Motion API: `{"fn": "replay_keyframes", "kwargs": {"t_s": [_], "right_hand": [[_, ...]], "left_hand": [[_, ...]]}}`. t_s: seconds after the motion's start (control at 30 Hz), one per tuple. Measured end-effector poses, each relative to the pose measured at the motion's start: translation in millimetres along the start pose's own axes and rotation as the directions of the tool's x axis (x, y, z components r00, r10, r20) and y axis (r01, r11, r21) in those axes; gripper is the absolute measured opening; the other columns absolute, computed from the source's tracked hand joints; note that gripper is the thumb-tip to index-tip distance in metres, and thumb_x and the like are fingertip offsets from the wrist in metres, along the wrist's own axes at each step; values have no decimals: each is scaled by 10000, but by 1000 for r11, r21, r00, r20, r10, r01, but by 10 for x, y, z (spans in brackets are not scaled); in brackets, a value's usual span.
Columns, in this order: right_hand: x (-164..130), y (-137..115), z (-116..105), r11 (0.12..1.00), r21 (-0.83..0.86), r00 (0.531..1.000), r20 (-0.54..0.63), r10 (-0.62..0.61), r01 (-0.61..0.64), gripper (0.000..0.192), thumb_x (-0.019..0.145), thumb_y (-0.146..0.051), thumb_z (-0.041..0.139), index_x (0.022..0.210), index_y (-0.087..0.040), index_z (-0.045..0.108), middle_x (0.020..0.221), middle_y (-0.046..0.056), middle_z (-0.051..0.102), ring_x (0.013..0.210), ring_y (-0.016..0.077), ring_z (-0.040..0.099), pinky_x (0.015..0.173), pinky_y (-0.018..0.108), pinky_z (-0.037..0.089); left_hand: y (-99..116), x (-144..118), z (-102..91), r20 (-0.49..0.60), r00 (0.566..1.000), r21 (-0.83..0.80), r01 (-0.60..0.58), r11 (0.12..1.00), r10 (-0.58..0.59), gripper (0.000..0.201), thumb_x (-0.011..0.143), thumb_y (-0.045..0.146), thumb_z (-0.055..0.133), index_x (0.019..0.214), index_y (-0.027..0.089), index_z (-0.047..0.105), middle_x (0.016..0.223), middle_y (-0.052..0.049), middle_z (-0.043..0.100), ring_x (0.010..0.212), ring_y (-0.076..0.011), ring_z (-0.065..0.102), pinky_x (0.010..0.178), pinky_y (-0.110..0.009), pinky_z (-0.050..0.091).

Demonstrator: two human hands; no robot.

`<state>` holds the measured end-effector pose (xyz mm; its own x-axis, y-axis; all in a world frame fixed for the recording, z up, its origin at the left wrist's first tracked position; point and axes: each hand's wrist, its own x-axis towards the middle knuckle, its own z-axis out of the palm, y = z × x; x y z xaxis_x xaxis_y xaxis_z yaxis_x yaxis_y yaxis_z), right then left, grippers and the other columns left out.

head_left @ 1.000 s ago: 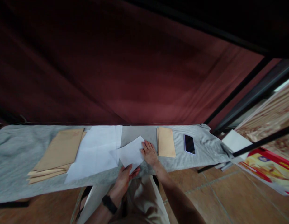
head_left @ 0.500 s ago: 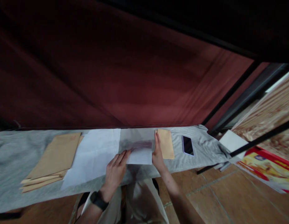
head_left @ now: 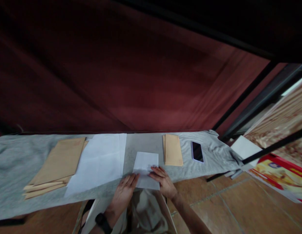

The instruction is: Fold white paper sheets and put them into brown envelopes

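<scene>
A folded sheet of white paper [head_left: 147, 160] lies at the middle of the cloth-covered table, its near part turned toward me with a crease across it. My left hand [head_left: 125, 189] is closed on the paper's left edge, fingertips near the crease. On the right side, my right hand [head_left: 165, 182] grips the sheet, with its fingers laid over the top surface and its thumb largely hidden. To the left is a stack of white paper sheets [head_left: 102, 159]. A few brown envelopes [head_left: 173, 150] rest just beyond my right hand.
A pile of larger brown envelopes [head_left: 59, 159] lies at the table's left. Toward the right end is a phone [head_left: 197, 151] on the grey cloth [head_left: 215, 152]. A dark red curtain [head_left: 141, 81] hangs behind, and a red and yellow box [head_left: 282, 175] stands at far right.
The paper has come nearer to me and its far part now lies flat. My right hand has moved from beside the small envelopes onto the paper; my left has shifted slightly nearer.
</scene>
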<state>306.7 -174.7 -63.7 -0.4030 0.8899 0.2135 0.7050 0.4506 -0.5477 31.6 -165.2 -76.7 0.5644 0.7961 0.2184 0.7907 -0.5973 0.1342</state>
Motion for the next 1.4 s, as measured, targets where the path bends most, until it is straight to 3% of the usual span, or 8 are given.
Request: {"fn": "replay_keyframes", "kwargs": {"t_s": [0.1, 0.27, 0.47, 0.57, 0.73, 1.07, 1.27, 1.4], "right_hand": [[104, 74, -20, 999, 9, 997, -64, 40, -40, 480, 920, -124, 521, 1345, -313, 641, 1494, 41, 538, 1426, 235, 446, 1188, 489, 366], [189, 166, -2, 999, 52, 998, -60, 11, -7, 452, 880, -213, 655, 1323, -303, 657, 1476, 66, 557, 1391, 257, 490, 1175, 496, 378], [143, 177, 0, 1000, 17, 999, 35, -18, 17, 494, 845, -269, 713, 1332, -318, 645, 1466, 61, 570, 1367, 246, 516, 1202, 501, 309], [156, 161, -22, 1000, -12, 998, 58, -16, 17, 496, 856, -318, 714, 1345, -332, 633, 1469, 50, 568, 1371, 237, 512, 1210, 480, 293], [163, 142, -35, 999, -42, 997, 72, -12, 15, 503, 852, -309, 717, 1347, -339, 631, 1473, 43, 565, 1376, 235, 506, 1211, 468, 289], [188, 269, 64, 988, 146, 998, -30, 61, -56, 377, 840, -185, 719, 1188, -330, 732, 1318, 33, 688, 1289, 219, 590, 1184, 482, 335], [174, 283, 86, 989, 147, 997, -68, 32, -22, 336, 842, -169, 701, 1137, -321, 755, 1286, 40, 706, 1269, 231, 601, 1173, 505, 348], [161, 235, 60, 980, 197, 990, -134, 39, -12, 309, 887, -175, 642, 1141, -315, 748, 1213, 28, 740, 1191, 214, 643, 1153, 487, 375]], "left_hand": [[37, 173, -163, 68, 997, 64, 43, 997, -48, 732, 825, -45, 316, 1475, 241, 493, 1427, -73, 608, 1306, -236, 569, 1087, -427, 491], [110, 208, -333, 137, 989, 45, 49, 998, -55, 650, 844, -30, 366, 1390, 246, 585, 1354, -71, 660, 1261, -234, 599, 1088, -447, 486], [150, 147, -414, 117, 992, -337, -11, 941, 53, 444, 900, 352, 633, 1343, 327, 622, 1426, -34, 611, 1393, -279, 485, 1174, -531, 395], [186, 418, -389, 92, 993, -497, -14, 868, 68, 461, 989, 410, 490, 1436, 309, 532, 1494, -45, 546, 1436, -226, 435, 1170, -459, 416], [141, 837, -197, 154, 987, -485, 27, 874, 55, 446, 998, 402, 468, 1394, 228, 581, 1508, -104, 523, 1449, -244, 415, 1193, -490, 373], [-261, 332, -461, 282, 956, -687, 144, 712, 79, 588, 886, 425, 644, 1453, 334, 518, 1515, -34, 524, 1410, -259, 467, 1176, -441, 388], [-218, 306, -219, 146, 989, -567, 97, 818, -17, 491, 823, 136, 618, 1284, 294, 670, 1370, -36, 654, 1309, -231, 564, 1154, -469, 424], [-179, 350, -209, 26, 998, -565, 64, 822, -59, 275, 900, 196, 560, 1094, 254, 746, 1158, -48, 753, 1122, -211, 671, 1036, -420, 523]]}}
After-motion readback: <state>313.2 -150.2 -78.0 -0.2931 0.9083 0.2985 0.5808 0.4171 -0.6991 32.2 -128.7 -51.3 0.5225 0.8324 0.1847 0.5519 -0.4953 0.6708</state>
